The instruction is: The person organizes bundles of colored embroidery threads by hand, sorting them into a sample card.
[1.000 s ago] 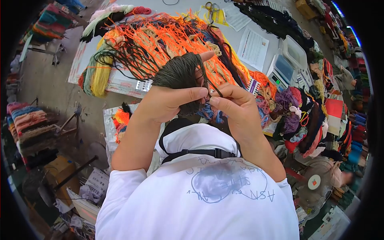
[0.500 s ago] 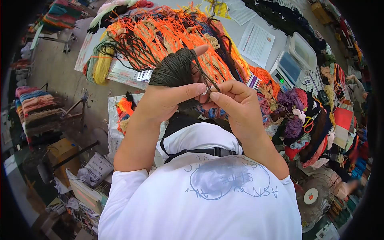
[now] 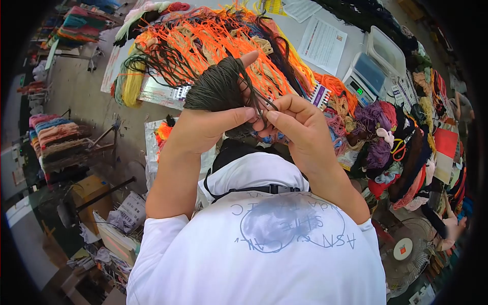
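A thick skein of dark olive yarn [image 3: 215, 87] is looped around my left hand [image 3: 223, 122], which grips it with the thumb lying across the front and one finger pointing up behind. My right hand [image 3: 295, 118] pinches thin strands of the same yarn between thumb and forefinger, close against the left fingertips. Just beyond the hands, a large heap of orange, beige and black yarn [image 3: 223, 40] covers the table. The strand ends between the fingers are too fine to follow.
A digital scale [image 3: 362, 81] stands at the right beside a clear plastic tub [image 3: 385, 53]. Printed paper [image 3: 323, 44] lies behind it. Yellow-handled scissors [image 3: 399, 148] rest on piled yarn [image 3: 373, 124]. A fan [image 3: 404, 249] stands low at the right, and yarn racks [image 3: 58, 134] at the left.
The view has shifted slightly. Both hands stay together on the olive yarn, and my right fingers have moved a little at the strands.
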Motion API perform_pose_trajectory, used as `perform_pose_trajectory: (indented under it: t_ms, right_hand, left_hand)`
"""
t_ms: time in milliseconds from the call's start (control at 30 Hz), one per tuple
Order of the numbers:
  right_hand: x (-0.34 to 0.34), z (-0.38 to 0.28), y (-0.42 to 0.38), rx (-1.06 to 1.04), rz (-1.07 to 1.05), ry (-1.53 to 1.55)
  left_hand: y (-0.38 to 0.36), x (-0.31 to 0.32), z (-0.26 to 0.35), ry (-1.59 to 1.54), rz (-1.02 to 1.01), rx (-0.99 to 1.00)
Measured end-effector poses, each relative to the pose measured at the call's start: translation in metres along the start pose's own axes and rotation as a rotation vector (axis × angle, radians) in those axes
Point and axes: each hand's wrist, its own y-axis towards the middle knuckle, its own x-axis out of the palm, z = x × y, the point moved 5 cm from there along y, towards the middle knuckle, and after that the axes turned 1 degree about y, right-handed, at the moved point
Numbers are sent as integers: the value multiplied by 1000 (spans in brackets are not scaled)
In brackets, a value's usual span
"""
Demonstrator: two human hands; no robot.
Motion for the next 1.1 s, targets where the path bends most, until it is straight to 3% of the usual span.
perform_pose_trajectory:
  t_ms: [200, 367, 700, 767, 800, 833, 867, 900, 967, 1000, 1033, 1100]
  right_hand:
    - [-2, -4, -6, 1, -29, -5]
    - [-4, -1, -10, -57, 6, -192]
    - [-17, 0, -15, -123, 99, -102]
    - [-21, 3, -13, -69, 20, -46]
    - [-26, 1, -15, 34, -22, -193]
    - [-38, 2, -17, 78, -109, -300]
    - [-56, 8, -20, 128, -192, -403]
    - [-82, 2, -25, -32, -226, -630]
    - [-154, -15, -47, 238, -12, -872]
    - [-191, -26, -64, 266, 52, -923]
    - [-220, -39, -90, 353, 212, -772]
    - [-296, -44, -153, 255, 465, -348]
  left_hand:
    - [1, 9, -1, 16, 32, -42]
    - [3, 11, -3, 10, 17, -40]
    - [8, 12, -2, 41, -1, -53]
    - [11, 10, -10, -91, -197, -101]
    - [7, 0, -17, -126, -256, -279]
    - [9, -16, -19, 169, -387, -319]
    - [11, -27, -26, 204, -472, -254]
    - [4, -77, -43, 353, -562, -418]
    - [-5, -126, -44, 149, -255, -771]
    - [-13, -171, -46, 8, -86, -718]
    - [-18, -206, -44, -84, -93, -710]
    - [-36, -281, -32, -125, 187, -634]
